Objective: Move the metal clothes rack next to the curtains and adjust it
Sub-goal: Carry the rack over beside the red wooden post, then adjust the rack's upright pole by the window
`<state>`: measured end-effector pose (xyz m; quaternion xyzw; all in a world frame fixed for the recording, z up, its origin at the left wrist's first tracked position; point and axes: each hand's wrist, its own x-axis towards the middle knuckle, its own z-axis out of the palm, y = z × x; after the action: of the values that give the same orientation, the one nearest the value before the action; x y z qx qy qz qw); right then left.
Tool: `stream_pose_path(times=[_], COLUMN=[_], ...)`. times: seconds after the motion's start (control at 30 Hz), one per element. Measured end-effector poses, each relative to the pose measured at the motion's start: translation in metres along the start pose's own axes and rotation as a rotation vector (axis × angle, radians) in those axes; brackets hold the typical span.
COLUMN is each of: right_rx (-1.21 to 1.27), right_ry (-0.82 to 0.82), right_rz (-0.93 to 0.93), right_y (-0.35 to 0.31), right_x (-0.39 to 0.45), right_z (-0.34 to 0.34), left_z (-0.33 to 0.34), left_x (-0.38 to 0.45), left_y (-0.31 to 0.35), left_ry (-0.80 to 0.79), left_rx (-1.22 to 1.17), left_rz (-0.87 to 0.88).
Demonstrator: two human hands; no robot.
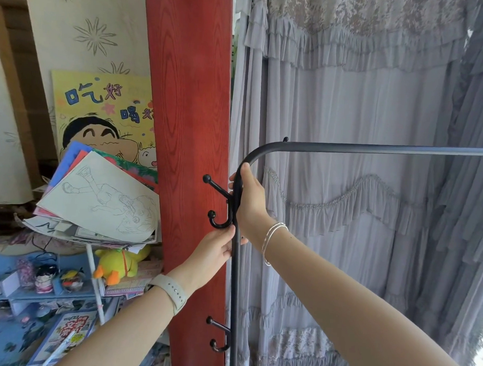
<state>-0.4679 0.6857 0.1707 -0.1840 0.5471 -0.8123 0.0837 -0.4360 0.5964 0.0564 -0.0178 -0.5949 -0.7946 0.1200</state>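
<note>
The clothes rack (234,280) is held tight by 2 closed hands, left hand (213,252) and right hand (250,200), beside the curtains (345,216), so small straightening nudges are probably needed next.

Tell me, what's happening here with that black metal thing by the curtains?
A person is gripping a black metal clothes rack with both hands. The right hand holds the upright just below its curved top corner; the left hand grasps it lower, under a double hook. The rack stands right against the grey ruffled curtains, beside a red wooden panel.
</note>
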Motion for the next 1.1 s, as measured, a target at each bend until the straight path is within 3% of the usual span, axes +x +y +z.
stream_pose_path(times=[0.27,0.5,0.77,0.87,0.93,1.0,1.1], right_rx=[-0.044,-0.058,0.004,-0.043,-0.103,-0.178,-0.12], right_ry=[-0.008,-0.103,-0.13,-0.074,-0.004,0.016,0.07], right_rz=[-0.032,0.048,0.036,-0.008,0.026,0.095,0.141], right_y=[0.0,-0.017,-0.048,-0.063,-0.074,-0.084,-0.102], right_x=[0.001,-0.001,0.004,0.012,0.017,0.02,0.027], right_z=[-0.004,-0.006,-0.01,-0.017,-0.022,-0.029,-0.054], left_z=[-0.002,-0.022,-0.035,-0.014,0.006,0.029,0.082], left_x=[-0.001,0.005,0.017,0.033,0.04,0.042,0.053], left_y=[0.005,0.033,0.08,0.131,0.168,0.2,0.225], left_ry=[-0.047,-0.037,-0.057,-0.052,-0.053,-0.09,-0.183], left_rx=[0.04,-0.253,-0.232,0.207,0.495,0.633,0.972], left_rz=[-0.017,-0.241,-0.203,-0.184,-0.043,0.086,0.189])
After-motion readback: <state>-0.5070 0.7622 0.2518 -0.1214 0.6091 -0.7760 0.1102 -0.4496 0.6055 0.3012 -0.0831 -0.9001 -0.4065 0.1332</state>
